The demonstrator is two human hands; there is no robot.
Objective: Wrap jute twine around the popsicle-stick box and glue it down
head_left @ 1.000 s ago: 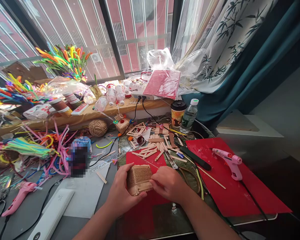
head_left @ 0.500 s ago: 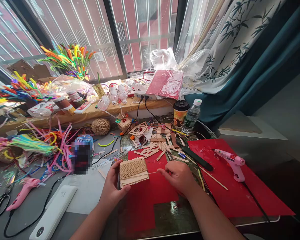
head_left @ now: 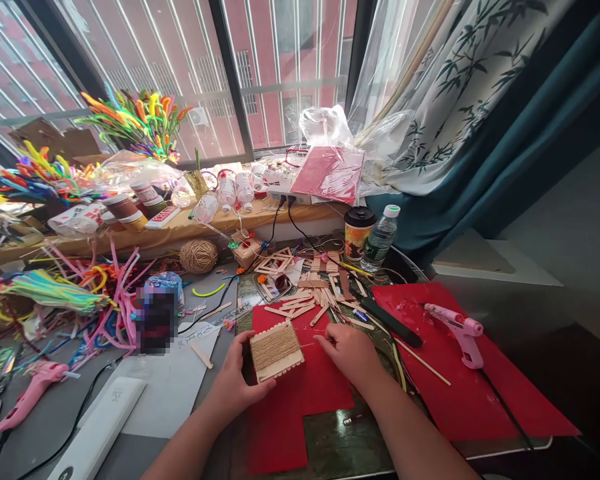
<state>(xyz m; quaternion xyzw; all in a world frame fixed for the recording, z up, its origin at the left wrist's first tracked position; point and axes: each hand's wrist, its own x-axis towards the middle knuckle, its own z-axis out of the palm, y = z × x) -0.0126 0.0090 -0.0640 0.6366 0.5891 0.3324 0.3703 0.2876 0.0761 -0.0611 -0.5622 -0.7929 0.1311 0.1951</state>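
My left hand (head_left: pixel 243 373) grips a small wooden box (head_left: pixel 279 372) with scalloped edges, built from craft sticks, by its left side and near edge. Rows of brown twine (head_left: pixel 276 347) run across the upper face of the box; a bare strip of wood shows along the near side. From the box's right edge a short free length of twine reaches my right hand (head_left: pixel 347 350), whose thumb and forefinger are pinched on it. Beneath both hands lies a red sheet (head_left: pixel 325 387).
Loose craft sticks (head_left: pixel 300 305) are heaped behind the hands. A pink glue gun (head_left: pixel 457 330) rests on another red sheet at right, a second glue gun (head_left: pixel 33 393) at left. A twine ball (head_left: pixel 199 256), a water bottle (head_left: pixel 381 240) and a paper cup (head_left: pixel 359 233) stand farther back.
The box has shifted slightly right and turned a little in my left hand. My right hand stays pinched on the twine, close to the box. The whole view has shifted slightly.
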